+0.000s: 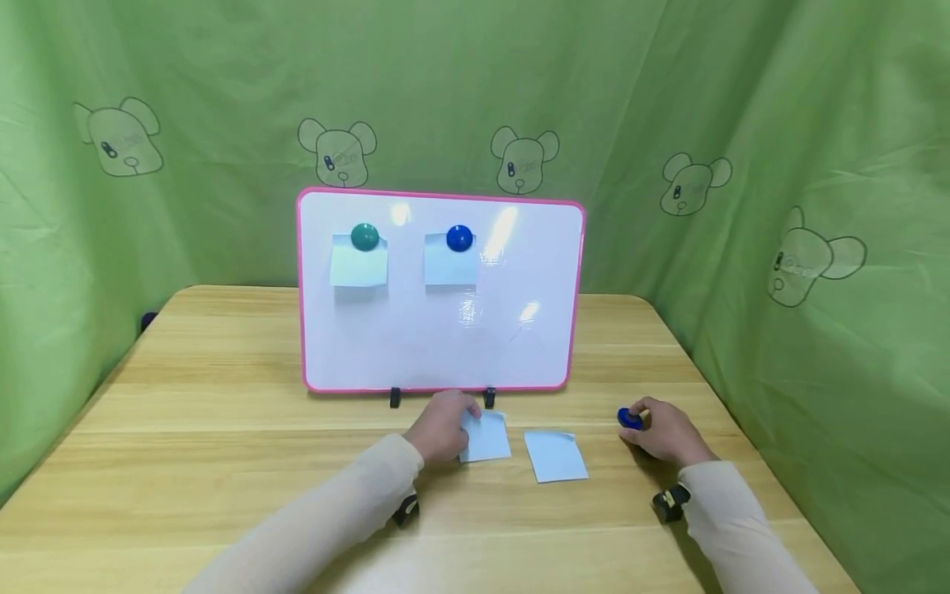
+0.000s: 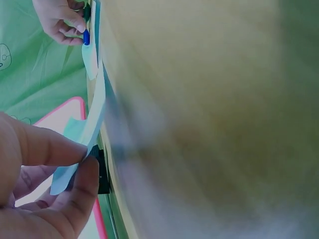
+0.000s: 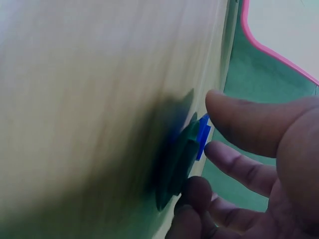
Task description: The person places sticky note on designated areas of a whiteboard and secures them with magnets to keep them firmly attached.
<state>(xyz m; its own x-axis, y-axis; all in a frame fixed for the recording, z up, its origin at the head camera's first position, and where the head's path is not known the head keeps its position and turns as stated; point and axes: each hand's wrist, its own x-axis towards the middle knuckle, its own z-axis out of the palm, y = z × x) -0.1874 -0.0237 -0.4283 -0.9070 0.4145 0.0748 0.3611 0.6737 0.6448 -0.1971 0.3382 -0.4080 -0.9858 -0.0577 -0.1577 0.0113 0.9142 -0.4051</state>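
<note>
In the head view my left hand [image 1: 439, 427] is at a light blue sticky note [image 1: 486, 437] in front of the whiteboard. The left wrist view shows thumb and forefinger pinching that note [image 2: 94, 119] by its edge, the paper bending upward. Farther right, my right hand [image 1: 664, 431] pinches a round blue magnet [image 1: 629, 419] low over the table. Up close, thumb and forefinger are at the blue magnet [image 3: 203, 137], and a green magnet [image 3: 179, 164] sits just beside it near the other fingertips. My palm hides the green one in the head view.
A pink-framed whiteboard [image 1: 438, 338] stands on black feet [image 1: 395, 398]. It bears two notes, one under a green magnet [image 1: 364, 237], one under a blue magnet [image 1: 459, 238]. Another loose note [image 1: 557, 458] lies between my hands on the wooden table [image 1: 185, 404]. Green curtains surround it.
</note>
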